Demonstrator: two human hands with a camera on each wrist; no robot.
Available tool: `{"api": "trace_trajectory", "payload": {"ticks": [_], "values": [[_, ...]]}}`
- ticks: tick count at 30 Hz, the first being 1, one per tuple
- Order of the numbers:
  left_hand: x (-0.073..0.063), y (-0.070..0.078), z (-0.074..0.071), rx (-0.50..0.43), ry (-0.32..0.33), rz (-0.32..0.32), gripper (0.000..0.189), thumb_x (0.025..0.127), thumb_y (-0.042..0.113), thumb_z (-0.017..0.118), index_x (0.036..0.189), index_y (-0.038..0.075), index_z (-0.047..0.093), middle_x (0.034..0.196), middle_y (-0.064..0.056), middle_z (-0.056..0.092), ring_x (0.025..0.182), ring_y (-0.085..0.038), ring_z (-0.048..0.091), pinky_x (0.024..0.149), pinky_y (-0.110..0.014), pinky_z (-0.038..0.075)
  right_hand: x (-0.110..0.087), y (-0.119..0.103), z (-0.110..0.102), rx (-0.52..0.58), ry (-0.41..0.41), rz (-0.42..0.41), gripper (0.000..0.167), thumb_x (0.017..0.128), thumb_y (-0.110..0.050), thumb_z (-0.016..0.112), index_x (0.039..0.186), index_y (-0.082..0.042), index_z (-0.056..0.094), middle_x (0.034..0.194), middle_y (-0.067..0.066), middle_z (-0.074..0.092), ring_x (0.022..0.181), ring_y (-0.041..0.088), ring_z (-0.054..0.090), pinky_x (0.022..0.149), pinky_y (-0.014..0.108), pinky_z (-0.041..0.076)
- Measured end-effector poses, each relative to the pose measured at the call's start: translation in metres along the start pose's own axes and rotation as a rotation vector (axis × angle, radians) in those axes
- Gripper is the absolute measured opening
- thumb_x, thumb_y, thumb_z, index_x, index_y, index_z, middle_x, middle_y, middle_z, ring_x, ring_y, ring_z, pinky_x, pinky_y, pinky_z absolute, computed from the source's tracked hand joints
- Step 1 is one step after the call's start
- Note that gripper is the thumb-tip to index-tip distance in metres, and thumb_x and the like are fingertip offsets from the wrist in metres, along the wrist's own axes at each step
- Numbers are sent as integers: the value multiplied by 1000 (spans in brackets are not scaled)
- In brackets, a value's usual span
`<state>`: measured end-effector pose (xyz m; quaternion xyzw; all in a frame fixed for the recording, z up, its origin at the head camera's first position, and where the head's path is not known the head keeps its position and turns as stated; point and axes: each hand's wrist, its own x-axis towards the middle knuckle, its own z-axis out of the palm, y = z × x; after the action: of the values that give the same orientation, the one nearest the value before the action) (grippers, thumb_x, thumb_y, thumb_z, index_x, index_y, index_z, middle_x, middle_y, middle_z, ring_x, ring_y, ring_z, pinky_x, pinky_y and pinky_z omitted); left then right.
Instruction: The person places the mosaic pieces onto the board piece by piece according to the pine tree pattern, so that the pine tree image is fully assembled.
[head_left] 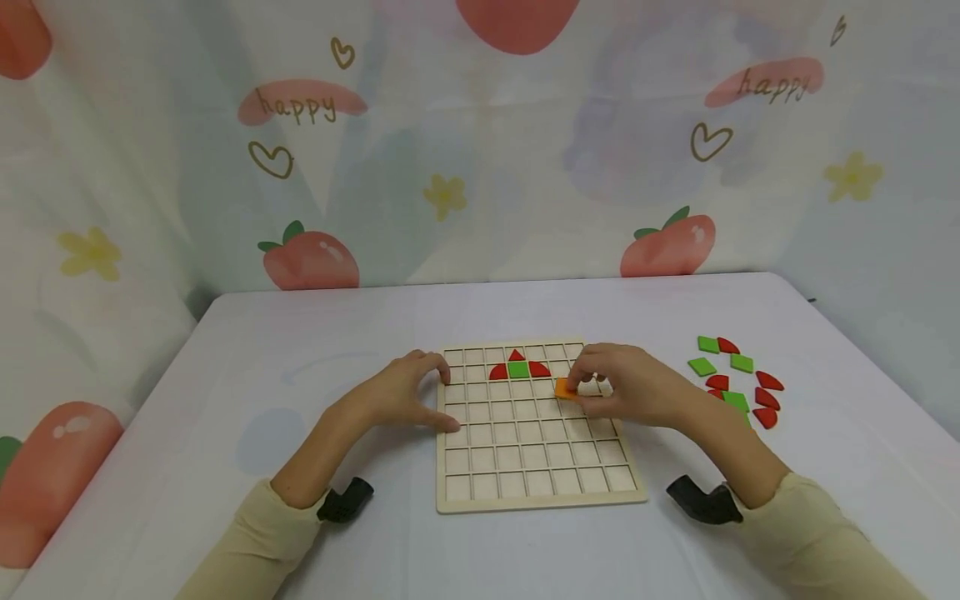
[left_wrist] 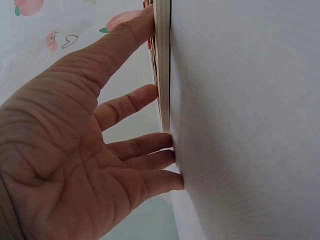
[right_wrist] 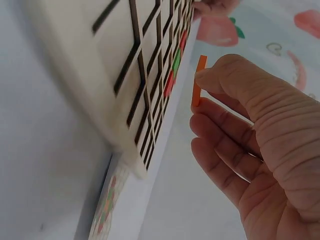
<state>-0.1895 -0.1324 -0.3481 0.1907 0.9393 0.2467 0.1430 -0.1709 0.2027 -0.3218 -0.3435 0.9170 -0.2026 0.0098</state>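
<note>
My right hand (head_left: 637, 385) pinches an orange tile (head_left: 561, 388) between thumb and fingertips, close over the right part of a wooden grid board (head_left: 540, 502). In the right wrist view the thin orange tile (right_wrist: 199, 75) shows edge-on, thumb on one side. My left hand (head_left: 393, 392) rests at the board's left edge with fingers spread and fairly straight; its thumb overlaps the grid. Near the board's far side, a green square tile (head_left: 518, 369) has a red triangle (head_left: 516, 356) above it and a red rounded tile on either side, left (head_left: 499, 372) and right (head_left: 538, 369).
Loose green tiles (head_left: 742, 363) and red rounded tiles (head_left: 767, 417) lie scattered on the white table (head_left: 360, 317) right of the board; my right forearm partly covers that group. A printed fabric backdrop (head_left: 480, 233) rises behind the table's far edge.
</note>
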Motion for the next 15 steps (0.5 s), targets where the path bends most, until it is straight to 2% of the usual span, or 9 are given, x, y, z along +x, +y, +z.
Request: {"api": "trace_trajectory", "payload": {"ticks": [8,15], "values": [[0,-1,0,3,-2,-1,57,74,46,91,115,24,58,137,-9,54,124,-29,53,101,-51,48,22,-9,18,-54,-26,-71,13,87,-10,80,96,-16,72,94,-8,66,91,16,64,83,36,56],[0,-2,0,-1,4,7,58,74,46,91,116,24,58,136,-9,55,123,-29,53,101,-51,48,36,-11,26,-95,-52,-70,9,89,-10,77,96,-14,73,93,-6,65,88,15,60,82,35,54]]}}
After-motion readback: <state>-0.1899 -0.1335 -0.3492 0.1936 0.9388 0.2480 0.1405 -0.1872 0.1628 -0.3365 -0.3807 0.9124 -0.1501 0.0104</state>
